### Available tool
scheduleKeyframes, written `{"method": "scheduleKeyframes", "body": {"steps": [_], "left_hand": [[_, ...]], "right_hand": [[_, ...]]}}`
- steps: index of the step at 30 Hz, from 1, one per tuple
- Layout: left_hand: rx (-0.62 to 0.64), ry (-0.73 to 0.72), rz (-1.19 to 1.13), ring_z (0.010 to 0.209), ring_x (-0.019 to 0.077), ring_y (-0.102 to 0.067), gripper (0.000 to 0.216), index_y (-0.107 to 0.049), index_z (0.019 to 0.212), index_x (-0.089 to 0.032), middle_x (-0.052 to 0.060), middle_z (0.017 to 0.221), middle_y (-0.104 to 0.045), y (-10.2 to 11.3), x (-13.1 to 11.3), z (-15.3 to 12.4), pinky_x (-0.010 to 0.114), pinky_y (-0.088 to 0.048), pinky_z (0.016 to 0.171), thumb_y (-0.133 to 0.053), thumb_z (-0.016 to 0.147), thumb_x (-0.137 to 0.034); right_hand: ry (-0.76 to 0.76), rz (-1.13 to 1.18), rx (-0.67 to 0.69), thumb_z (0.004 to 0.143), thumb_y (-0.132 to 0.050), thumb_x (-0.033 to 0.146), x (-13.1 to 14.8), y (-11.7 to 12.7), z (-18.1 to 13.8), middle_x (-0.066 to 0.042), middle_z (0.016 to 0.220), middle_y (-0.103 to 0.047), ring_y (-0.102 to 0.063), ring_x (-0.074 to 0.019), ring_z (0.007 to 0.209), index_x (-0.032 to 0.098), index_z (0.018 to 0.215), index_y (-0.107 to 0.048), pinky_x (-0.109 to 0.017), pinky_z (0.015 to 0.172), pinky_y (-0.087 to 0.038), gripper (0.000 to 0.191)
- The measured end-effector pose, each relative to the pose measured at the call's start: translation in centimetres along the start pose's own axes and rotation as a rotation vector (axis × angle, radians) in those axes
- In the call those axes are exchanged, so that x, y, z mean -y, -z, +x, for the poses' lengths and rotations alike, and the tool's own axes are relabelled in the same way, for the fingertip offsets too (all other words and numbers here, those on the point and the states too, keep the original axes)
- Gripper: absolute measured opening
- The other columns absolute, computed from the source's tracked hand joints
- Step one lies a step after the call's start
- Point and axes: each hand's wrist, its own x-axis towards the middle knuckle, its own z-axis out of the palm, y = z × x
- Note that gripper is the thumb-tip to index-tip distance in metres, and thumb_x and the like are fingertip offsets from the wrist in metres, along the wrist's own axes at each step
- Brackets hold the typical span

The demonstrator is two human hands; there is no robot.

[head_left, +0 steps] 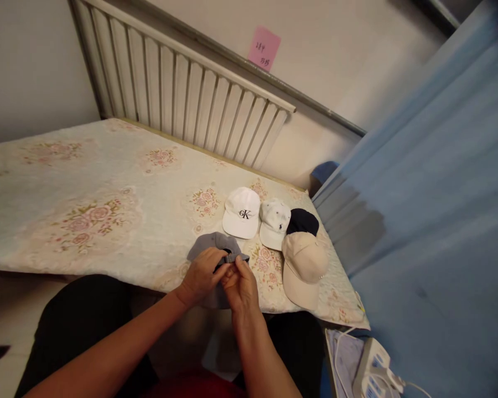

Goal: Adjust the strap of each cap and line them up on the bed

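Observation:
A grey baseball cap (211, 243) is between my hands at the near edge of the bed, its back strap and metal buckle facing up. My left hand (203, 273) grips the strap from the left, fingers closed near the buckle. On the other side, my right hand (241, 282) pinches the strap's right part between thumb and fingers. Just beyond lies a white cap with black CK letters (241, 213). To its right are a white cap with a small dark emblem (275, 221), a black cap (302, 222) and a beige cap (305, 265).
The bed (157, 204) has a pale floral cover. Behind it stand a white radiator (191, 99) and a wall with a pink note (264, 48). A blue curtain (431, 182) hangs at the right. Below it sits a white power strip with cables (371, 367).

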Motion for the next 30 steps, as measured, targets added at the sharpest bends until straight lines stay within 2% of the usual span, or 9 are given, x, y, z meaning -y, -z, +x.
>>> {"method": "scheduleKeyframes", "body": {"steps": [13, 24, 30], "left_hand": [[0.010, 0.109, -0.035, 0.091, 0.0209, -0.060, 0.018, -0.056, 0.101, -0.018, 0.007, 0.094, -0.063, -0.3, -0.8, 0.5, 0.037, -0.051, 0.082, -0.051, 0.084, -0.016], [0.006, 0.173, -0.017, 0.074, 0.0171, -0.055, 0.001, -0.052, 0.083, -0.018, 0.002, 0.078, -0.056, -0.5, -1.0, 0.7, 0.032, -0.047, 0.069, -0.053, 0.083, -0.019], [0.007, 0.206, -0.031, 0.070, 0.0160, -0.053, 0.007, -0.050, 0.076, -0.020, 0.000, 0.073, -0.054, -0.7, -1.3, 1.1, 0.031, -0.047, 0.066, -0.054, 0.081, -0.019]], "right_hand": [[0.001, -0.026, 0.004, 0.074, -0.072, 0.025, 0.3, 0.4, -0.6, 0.002, 0.062, -0.063, -0.057, -0.0084, 0.053, 0.017, 0.074, -0.059, -0.019, 0.050, -0.044, 0.016], [-0.017, 0.000, -0.005, 0.073, -0.071, 0.024, 0.5, 1.1, -0.2, 0.003, 0.061, -0.064, -0.057, -0.0094, 0.052, 0.018, 0.073, -0.057, -0.020, 0.050, -0.043, 0.016], [-0.018, 0.015, -0.030, 0.074, -0.070, 0.024, 0.7, 1.2, 0.0, 0.002, 0.062, -0.064, -0.057, -0.0098, 0.053, 0.017, 0.074, -0.058, -0.020, 0.050, -0.043, 0.014]]}}
